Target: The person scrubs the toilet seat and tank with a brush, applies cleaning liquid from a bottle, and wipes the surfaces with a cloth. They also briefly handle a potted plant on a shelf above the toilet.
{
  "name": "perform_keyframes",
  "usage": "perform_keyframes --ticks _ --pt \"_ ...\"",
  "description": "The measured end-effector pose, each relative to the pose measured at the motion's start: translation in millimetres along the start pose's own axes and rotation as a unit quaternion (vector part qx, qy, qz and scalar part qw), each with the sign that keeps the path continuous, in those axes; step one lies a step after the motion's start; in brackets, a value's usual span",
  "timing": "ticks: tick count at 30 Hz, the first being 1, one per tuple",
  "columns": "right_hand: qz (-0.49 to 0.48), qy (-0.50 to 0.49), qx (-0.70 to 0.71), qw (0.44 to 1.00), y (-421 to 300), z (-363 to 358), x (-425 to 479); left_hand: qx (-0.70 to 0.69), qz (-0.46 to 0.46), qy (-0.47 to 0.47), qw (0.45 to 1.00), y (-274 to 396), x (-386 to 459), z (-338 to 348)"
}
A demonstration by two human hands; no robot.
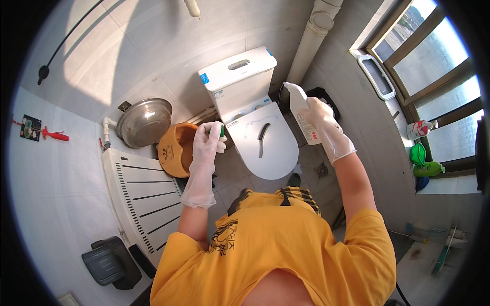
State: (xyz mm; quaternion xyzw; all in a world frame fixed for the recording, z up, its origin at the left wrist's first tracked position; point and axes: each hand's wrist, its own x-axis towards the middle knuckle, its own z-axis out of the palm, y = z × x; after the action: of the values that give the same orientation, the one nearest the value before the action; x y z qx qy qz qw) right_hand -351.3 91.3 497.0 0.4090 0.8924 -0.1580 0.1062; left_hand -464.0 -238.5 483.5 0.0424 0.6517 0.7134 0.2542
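Note:
My left hand point(206, 147), in a thin translucent glove, pinches a small green cap point(222, 130) left of the toilet. In my gloved right hand point(321, 118) is a white plastic bottle point(297, 97) with an angled neck; it bears red and black writing. The bottle is tilted, its nozzle pointing up and away beside the toilet's right edge. Between my hands is the closed white toilet lid point(281, 153). A small brush point(262, 137) with dark bristles and a grey handle lies on it. Pale bluish streaks point(264, 121) show on the lid behind the brush.
The toilet tank point(239, 82) stands against the tiled wall. At left are an orange wooden tub point(167, 153), a metal basin point(147, 122) and a white radiator point(134, 183). A black bin point(333, 105) sits behind my right hand. Bottles point(428, 169) line the windowsill. A floor drain point(322, 169) lies right.

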Motion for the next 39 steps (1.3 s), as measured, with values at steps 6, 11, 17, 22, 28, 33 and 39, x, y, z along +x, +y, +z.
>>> perform_keyframes --ticks 6,11,17,22,28,33,39 --pt "-0.056 0.172 0.301 0.936 22.0 32.0 -64.8 0.003 0.044 -0.07 0.997 16.8 24.3 29.8" --pt "-0.155 0.192 0.392 0.886 31.2 43.2 -108.1 -0.024 0.077 -0.187 0.979 42.4 25.3 85.8" --pt "-0.165 0.186 0.305 0.919 54.5 11.3 -174.0 0.029 0.082 -0.243 0.966 61.7 -28.3 181.1" --pt "-0.174 0.252 0.246 0.92 122.8 -11.5 -211.6 0.073 0.198 -0.358 0.91 48.4 -63.1 237.3" --pt "-0.13 0.146 0.385 0.902 242.2 -56.1 -274.8 0.032 0.236 -0.604 0.76 71.2 -132.9 315.2" --pt "-0.114 0.191 0.313 0.923 312.6 -77.5 -335.4 0.038 0.229 -0.679 0.696 64.9 -208.8 398.5" --pt "-0.157 0.364 0.537 0.745 382.9 -98.3 -417.1 0.184 0.418 -0.503 0.734 38.7 -216.4 483.8"
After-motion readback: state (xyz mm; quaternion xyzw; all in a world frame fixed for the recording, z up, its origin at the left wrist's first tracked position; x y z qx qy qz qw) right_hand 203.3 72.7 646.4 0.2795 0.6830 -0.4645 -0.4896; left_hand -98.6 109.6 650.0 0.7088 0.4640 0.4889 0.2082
